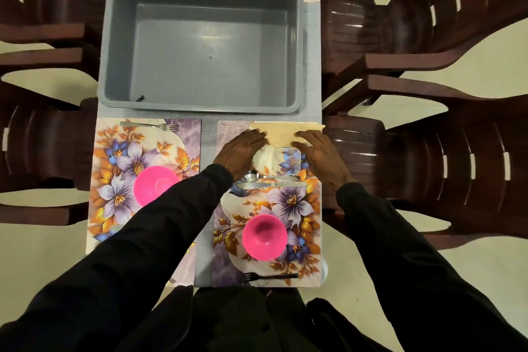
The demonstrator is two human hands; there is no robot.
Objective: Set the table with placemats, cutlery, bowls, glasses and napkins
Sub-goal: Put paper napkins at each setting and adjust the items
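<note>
I look down past two black sleeves reaching forward over a narrow grey table. Nearest me on the right floral laminated placemat lies a black-handled fork, then a bright pink plastic bowl. Beyond the bowl lie a steel table knife and a steel spoon, side by side, crosswise. Just past them stands a clear square glass tumbler, between my two hands.

My left hand lies palm down, fingers together and stretched forward, fingertips resting on the left corner of a cream folded paper napkin. My right hand lies palm down too, fingers slightly spread, fingertips on the napkin's right part. Neither hand pinches anything; both press flat. The napkin sits at the far edge of that placemat.

To the left, a second floral placemat holds another pink bowl and a steel fork at its far edge.

Farther on sits a large, grey, rectangular plastic tub. Dark brown plastic chairs flank the table
</note>
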